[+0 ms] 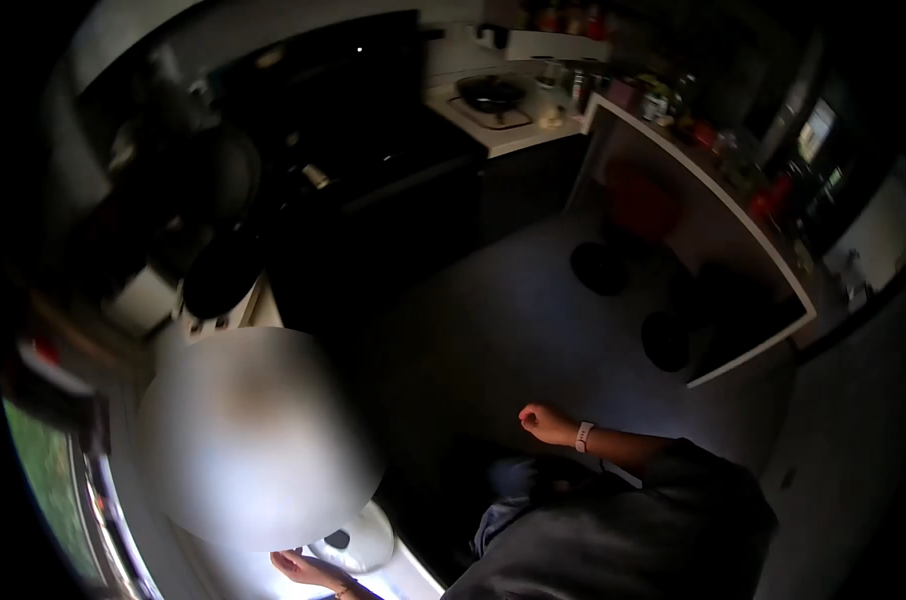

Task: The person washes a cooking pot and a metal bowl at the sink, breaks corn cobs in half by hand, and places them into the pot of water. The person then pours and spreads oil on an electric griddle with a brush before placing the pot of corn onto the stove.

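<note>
A large pale round object, blurred and bright, fills the lower left of the head view. At its lower edge is my left hand, with the fingers partly hidden there, so its grip cannot be made out. Just right of that hand, a white round item with a dark spot lies on the bright counter. My right hand is held over the floor in front of my body, its fingers curled closed with nothing visible in them. A light band circles the right wrist.
A dark pan sits on the back counter. Another dark pan is above the pale object. At right stands a white-edged bar with bottles and jars, stools beneath. A window is at lower left.
</note>
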Demonstrator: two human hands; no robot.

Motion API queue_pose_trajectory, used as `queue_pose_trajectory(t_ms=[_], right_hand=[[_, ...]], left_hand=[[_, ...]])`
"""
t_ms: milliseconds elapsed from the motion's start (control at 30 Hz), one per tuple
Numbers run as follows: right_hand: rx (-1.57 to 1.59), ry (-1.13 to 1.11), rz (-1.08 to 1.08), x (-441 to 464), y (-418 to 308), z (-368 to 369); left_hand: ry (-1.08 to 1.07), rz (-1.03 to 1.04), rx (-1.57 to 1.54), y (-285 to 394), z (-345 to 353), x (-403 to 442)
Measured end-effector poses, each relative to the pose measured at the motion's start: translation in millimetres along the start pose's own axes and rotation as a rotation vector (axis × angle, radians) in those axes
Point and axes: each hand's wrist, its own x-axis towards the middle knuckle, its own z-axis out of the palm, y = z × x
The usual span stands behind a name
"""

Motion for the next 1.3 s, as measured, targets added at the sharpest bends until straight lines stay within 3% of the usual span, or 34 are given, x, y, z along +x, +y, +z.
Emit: queue_pose_trajectory(t_ms=[67,233,267,333,400,467,500,533,567,667,867,933,1000,1133,1167,1233,1300], right_hand=[[0.022,0.006,0.078,-22.4,-17.1,-4.6],[0.079,-0.036,0.039,36.5,66.0,-83.9],[0.032,0.041,0.004,32.8,69.8,-85.5],[-0.040,0.003,0.079,73.1,125.3,-129.4],[-0.038,0.088,0.070,93.2,155.8,-166.6],[-0.089,0.186,0.044,121.4,193.9,-211.2],[-0.045,0.328,0.013,136.6,207.9,-226.6],[-0.005,0.472,-0.028,146.8,218.1,-245.2],[-0.017,0.468,-0.024,160.7,230.6,-263.6],[0.089,0.557,0.012,202.8,248.9,-312.5],[0.139,0.735,0.106,297.4,288.1,-390.7],[0.011,0.877,0.082,322.9,304.6,-422.6],[0.091,0.889,0.182,346.4,321.1,-458.3],[0.085,1.011,0.330,384.4,346.8,-547.2],[0.091,1.020,0.341,393.8,353.5,-566.0],[-0.019,1.156,0.121,414.7,376.4,-610.2],[-0.062,1.177,0.166,434.9,406.2,-657.5]], left_hand=[[-0.092,0.008,-0.076,-24.5,14.8,-9.2],[-0.450,0.237,-0.254,69.0,204.7,-88.1],[-0.475,0.052,-0.589,130.9,209.4,-113.9],[-0.634,-0.027,-0.550,242.0,267.0,-163.8],[-0.709,-0.063,-0.563,288.9,326.2,-192.3],[-0.925,-0.059,-0.698,353.3,373.4,-214.1],[-0.931,-0.073,-0.703,374.9,394.8,-220.2],[-0.914,0.120,-0.648,391.7,413.3,-225.2],[-0.892,0.312,-0.584,409.2,435.3,-229.4],[-0.857,0.432,-0.423,446.8,482.1,-229.4],[-0.887,0.307,-0.367,440.6,625.2,-192.2],[-0.845,0.349,-0.418,482.6,688.8,-187.1],[-0.904,0.225,-0.561,507.0,766.2,-187.3],[-1.219,0.165,-0.650,635.2,890.6,-203.0],[-1.161,0.278,-0.600,665.1,925.7,-209.7],[-1.066,0.467,-0.506,723.3,991.7,-222.4],[-0.917,0.660,-0.470,783.6,1045.0,-234.7]])
